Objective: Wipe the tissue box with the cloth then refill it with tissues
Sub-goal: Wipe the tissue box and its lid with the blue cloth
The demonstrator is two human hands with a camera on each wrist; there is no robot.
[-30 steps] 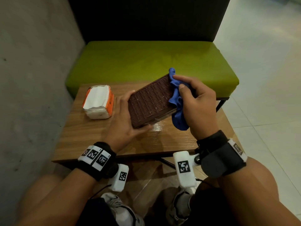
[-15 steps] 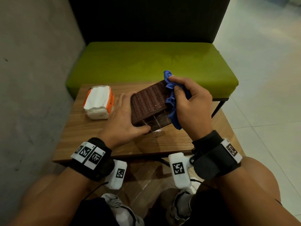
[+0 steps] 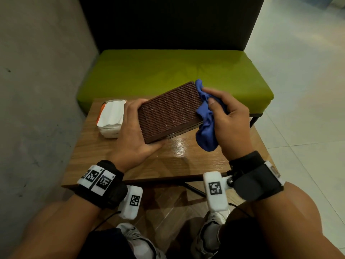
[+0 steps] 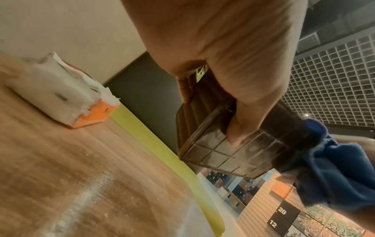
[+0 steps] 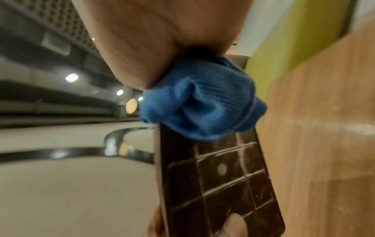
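The brown woven tissue box point(image 3: 169, 113) sits mid-frame in the head view, lifted clear of the wooden table point(image 3: 115, 154) and tilted, its far corner highest. The left hand point(image 3: 134, 131) grips the box's left end, fingers wrapped over the far edge and thumb underneath along the near edge; most of those fingers are hidden behind the box. From the left wrist view the thumb lies across the gridded underside, which looks dusty.

The right hand point(image 3: 228, 116) pinches a bunched blue cloth point(image 3: 206, 118) against the box's right end, thumb on top of the folds. The fingers behind the cloth are covered, so how they lie can't be made out. A loose tail of cloth hangs down toward the table without clearly touching it. The right wrist view is blurred, showing only the cloth wadded against the box's dark edge.

At the left of the table, partly hidden by the left hand, rests a torn-open pack of white tissues point(image 3: 112, 116) with an orange wrapper. Behind the table, across the upper frame, runs a green bench point(image 3: 168, 71).
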